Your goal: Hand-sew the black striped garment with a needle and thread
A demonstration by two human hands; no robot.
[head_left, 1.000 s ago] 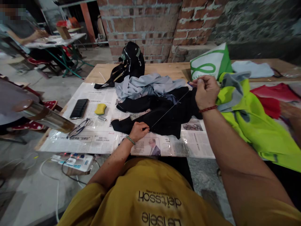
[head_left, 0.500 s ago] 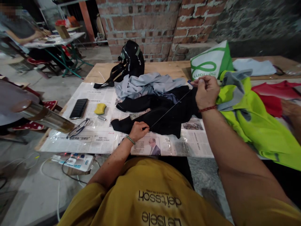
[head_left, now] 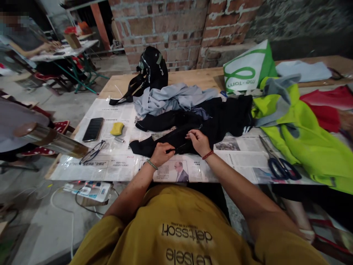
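A black garment [head_left: 220,117] lies spread on the newspaper-covered table. My left hand [head_left: 162,154] pinches its near edge between thumb and fingers. Close by on the right, my right hand [head_left: 200,142] is over the same garment, thumb and forefinger pinched together, the other fingers loosely curled. A thin pale thread [head_left: 197,126] shows faintly on the cloth by those fingertips. Whether a needle is in the pinch is too small to see. Behind the black garment rests a crumpled grey cloth [head_left: 176,96].
Scissors [head_left: 278,162] lie to the right, beside a neon-yellow garment [head_left: 306,136]. Leftward are a phone [head_left: 93,129], yellow sponge [head_left: 117,128], glasses [head_left: 93,151] and a tilted bottle [head_left: 55,139]. A black bag [head_left: 154,68] and green-white bag [head_left: 248,70] stand behind. Another person sits far left.
My right hand has come down and left from up by the green-white bag to beside my left hand. The thread, taut between both hands before, has gone slack. My left hand keeps its pinch.
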